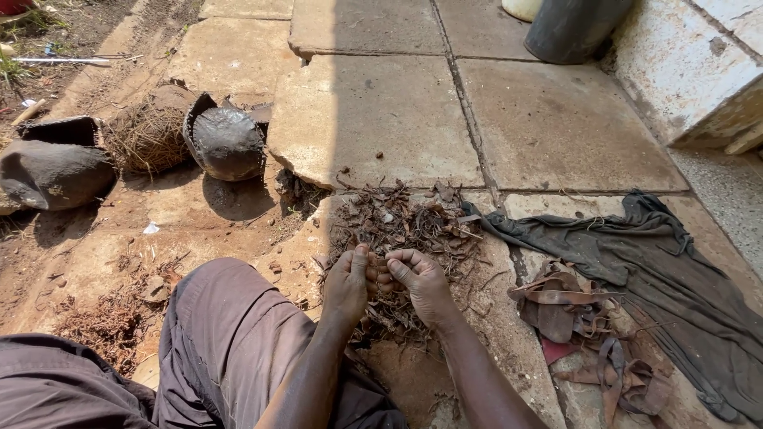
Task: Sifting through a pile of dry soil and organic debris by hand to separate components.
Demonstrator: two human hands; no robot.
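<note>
Both hands meet over the near edge of the bark pile (405, 226) — left hand (348, 282) and right hand (421, 282) each pinch a small strip; short, firm pulls likely work best — beyond lie a broken pot (226, 143) and grey cloth (668, 270)

Pile of dry brown bark scraps (405, 226) lies on the cracked stone paving (373, 119), just beyond both hands. Crumpled grey cloth (636, 254) right of it; rounded dark broken pot (226, 143) far left.
</note>
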